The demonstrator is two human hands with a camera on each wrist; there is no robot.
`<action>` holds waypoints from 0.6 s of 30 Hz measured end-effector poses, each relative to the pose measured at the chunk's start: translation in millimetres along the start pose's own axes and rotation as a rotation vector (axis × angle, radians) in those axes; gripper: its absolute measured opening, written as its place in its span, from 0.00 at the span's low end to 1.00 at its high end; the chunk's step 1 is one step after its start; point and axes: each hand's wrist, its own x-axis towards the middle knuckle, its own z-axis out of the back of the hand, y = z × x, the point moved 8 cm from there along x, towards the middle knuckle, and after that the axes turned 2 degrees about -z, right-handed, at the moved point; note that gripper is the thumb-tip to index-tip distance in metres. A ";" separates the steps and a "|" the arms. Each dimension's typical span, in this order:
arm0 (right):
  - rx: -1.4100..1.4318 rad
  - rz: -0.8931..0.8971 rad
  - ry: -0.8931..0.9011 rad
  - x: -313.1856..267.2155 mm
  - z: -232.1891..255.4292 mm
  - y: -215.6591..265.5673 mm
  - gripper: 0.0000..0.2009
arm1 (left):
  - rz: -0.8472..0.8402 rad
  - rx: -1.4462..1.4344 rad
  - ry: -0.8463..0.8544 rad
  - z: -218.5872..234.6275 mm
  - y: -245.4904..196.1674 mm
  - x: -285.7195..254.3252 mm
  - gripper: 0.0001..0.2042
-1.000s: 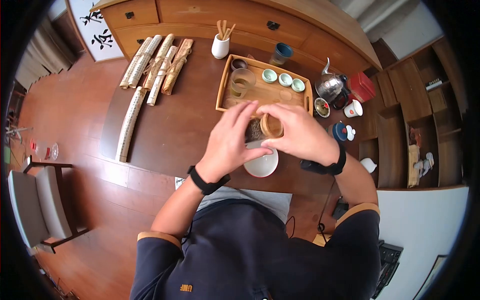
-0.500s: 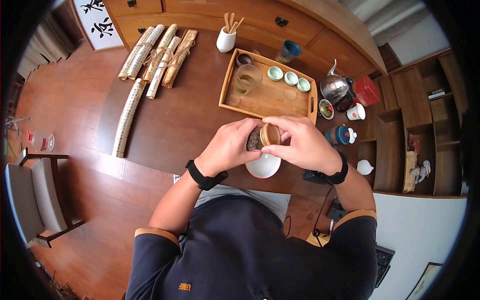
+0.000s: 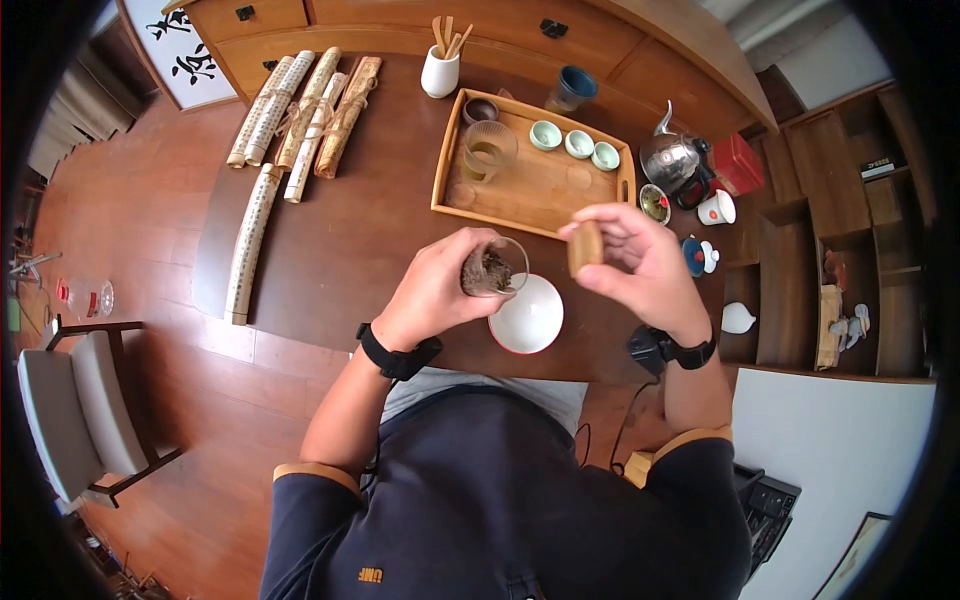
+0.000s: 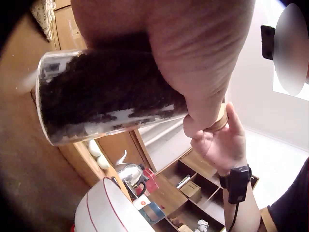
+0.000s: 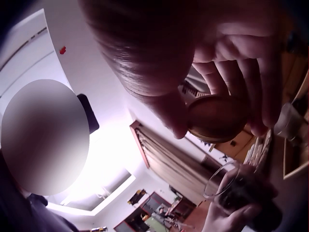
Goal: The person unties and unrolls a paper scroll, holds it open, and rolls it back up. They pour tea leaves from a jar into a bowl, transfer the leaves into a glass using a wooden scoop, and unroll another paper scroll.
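Note:
My left hand (image 3: 432, 287) grips a clear glass jar (image 4: 108, 96) filled with dark loose tea leaves (image 3: 488, 270). Its mouth is uncovered and tilts toward the right in the head view. A round wooden lid (image 3: 585, 249) is pinched between the thumb and fingers of my right hand (image 3: 640, 262), apart from the jar. In the right wrist view the lid (image 5: 217, 118) shows its round face. Just below and right of the jar, a white bowl (image 3: 527, 315) with a red rim stands on the table.
Beyond the hands lies a wooden tray (image 3: 530, 200) with small pale-green cups (image 3: 578, 144) and a glass pitcher (image 3: 490, 150). A metal kettle (image 3: 668, 160), a paper cup (image 3: 717, 208) and a blue lidded pot (image 3: 694, 256) stand to the right. Tied scrolls (image 3: 300, 115) lie at the left.
The wooden lid has come off the jar. My right hand has moved right with it, while my left hand keeps the jar and has tilted its open mouth rightward.

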 end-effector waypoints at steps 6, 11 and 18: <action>-0.243 -0.315 -0.264 -44.0 42.7 -82.3 0.21 | 0.014 0.024 -0.059 9.7 18.2 -16.7 0.28; -0.525 -0.158 -0.363 -67.0 44.2 -129.6 0.22 | -0.096 0.072 -0.189 18.8 19.2 -27.5 0.29; -0.625 -0.078 -0.535 -77.0 45.1 -169.2 0.21 | -0.054 0.056 -0.176 15.6 21.0 -27.2 0.29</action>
